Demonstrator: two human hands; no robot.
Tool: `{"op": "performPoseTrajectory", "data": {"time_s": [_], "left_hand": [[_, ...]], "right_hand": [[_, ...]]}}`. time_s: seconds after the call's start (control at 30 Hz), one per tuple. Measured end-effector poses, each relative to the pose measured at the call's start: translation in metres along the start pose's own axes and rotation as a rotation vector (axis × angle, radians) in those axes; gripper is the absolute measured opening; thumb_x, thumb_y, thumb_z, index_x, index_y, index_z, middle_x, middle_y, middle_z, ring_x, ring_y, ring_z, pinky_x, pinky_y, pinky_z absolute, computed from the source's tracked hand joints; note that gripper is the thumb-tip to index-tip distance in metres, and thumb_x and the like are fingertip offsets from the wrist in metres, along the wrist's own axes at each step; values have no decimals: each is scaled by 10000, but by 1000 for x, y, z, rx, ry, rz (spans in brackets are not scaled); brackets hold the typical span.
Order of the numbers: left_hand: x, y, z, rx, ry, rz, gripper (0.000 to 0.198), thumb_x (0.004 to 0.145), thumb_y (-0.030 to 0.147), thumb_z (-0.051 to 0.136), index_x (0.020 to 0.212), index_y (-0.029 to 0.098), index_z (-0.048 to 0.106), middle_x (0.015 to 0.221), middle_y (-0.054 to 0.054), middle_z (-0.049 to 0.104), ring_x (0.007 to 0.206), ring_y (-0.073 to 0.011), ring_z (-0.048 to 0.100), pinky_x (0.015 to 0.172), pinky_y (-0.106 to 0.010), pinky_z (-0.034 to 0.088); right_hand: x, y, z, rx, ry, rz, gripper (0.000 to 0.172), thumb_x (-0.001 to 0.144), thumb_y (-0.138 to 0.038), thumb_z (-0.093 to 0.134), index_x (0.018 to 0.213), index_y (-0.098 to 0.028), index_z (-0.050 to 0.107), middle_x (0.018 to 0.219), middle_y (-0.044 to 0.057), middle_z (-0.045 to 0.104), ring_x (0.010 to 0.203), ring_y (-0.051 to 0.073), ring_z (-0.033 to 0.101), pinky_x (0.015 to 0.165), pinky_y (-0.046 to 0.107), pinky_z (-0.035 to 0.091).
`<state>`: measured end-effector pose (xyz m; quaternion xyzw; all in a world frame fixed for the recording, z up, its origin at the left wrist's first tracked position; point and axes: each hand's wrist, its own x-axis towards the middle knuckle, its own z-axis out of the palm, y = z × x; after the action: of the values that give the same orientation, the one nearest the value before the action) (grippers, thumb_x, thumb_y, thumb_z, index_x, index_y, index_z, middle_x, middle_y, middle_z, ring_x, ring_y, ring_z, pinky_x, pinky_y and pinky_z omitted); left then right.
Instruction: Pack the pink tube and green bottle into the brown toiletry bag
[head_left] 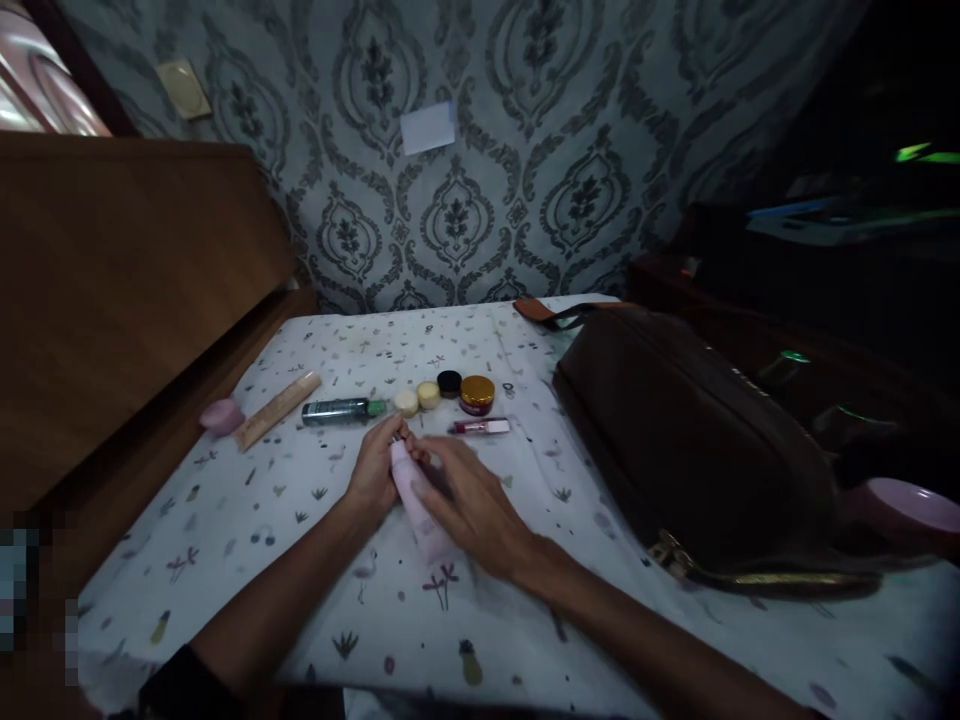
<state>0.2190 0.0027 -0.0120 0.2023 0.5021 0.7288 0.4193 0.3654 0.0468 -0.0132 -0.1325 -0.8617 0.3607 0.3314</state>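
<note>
A pale pink squeeze tube (420, 505) slants between my hands, its narrow end pointing away from me. My left hand (375, 468) is closed around that narrow end, so the tip is mostly hidden. Along the tube's right side lies my right hand (472, 500), with the thumb on the body and the fingers near the tip. Just beyond my hands are a lip gloss tube (481, 427), a gold-lidded jar (478, 393), a small black-lidded jar (449, 383), two small cream-coloured jars (417, 398) and a dark bottle with a green cap (337, 411).
A beige tube (277, 410) and a round pink item (221, 416) lie at the left of the patterned cloth (330, 560). A large dark brown bag (697, 440) takes up the right side, near a pink bowl (907, 505). A wooden panel (135, 300) borders the left.
</note>
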Motion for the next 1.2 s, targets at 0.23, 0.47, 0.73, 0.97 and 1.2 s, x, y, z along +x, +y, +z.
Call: {"op": "performPoseTrajectory", "data": {"time_s": [0.23, 0.47, 0.73, 0.97, 1.2], "left_hand": [[3, 15, -13, 324, 41, 274, 216, 753, 315, 749, 677, 169, 608, 686, 15, 567, 683, -121, 499, 613, -221, 373], [-13, 63, -81, 1150, 116, 704, 199, 918, 335, 518, 790, 198, 583, 771, -21, 590, 748, -177, 534, 658, -284, 368], [-23, 84, -182, 1374, 194, 555, 198, 836, 324, 547, 686, 201, 588, 729, -47, 601, 739, -202, 528, 748, -309, 390], [-44, 70, -108, 1271, 2, 611, 129, 900, 276, 570, 869, 218, 682, 862, -54, 637, 838, -218, 550, 801, -293, 398], [-15, 36, -22, 512, -50, 271, 169, 809, 329, 723, 803, 162, 700, 724, -43, 660, 643, -149, 542, 574, -217, 379]], "right_hand": [[-31, 6, 18, -191, -181, 20, 650, 839, -121, 585, 1459, -208, 408, 1415, 138, 527, 1277, 296, 527, 1072, 506, 489], [-29, 2, 12, -275, -177, -62, 572, 848, -90, 535, 1409, -169, 462, 1324, 153, 556, 1165, 290, 565, 964, 467, 545], [-27, 8, 7, -327, -130, -55, 468, 878, -145, 537, 1343, -201, 532, 1055, 112, 618, 944, 292, 579, 787, 452, 554], [-27, 11, 4, -56, -87, 115, 453, 884, -229, 572, 1337, -235, 556, 1203, 100, 646, 1086, 288, 626, 907, 473, 551], [-16, 5, -1, 382, -16, 337, 391, 784, -269, 664, 1166, -190, 643, 1165, 74, 689, 1086, 243, 645, 965, 411, 513]]}}
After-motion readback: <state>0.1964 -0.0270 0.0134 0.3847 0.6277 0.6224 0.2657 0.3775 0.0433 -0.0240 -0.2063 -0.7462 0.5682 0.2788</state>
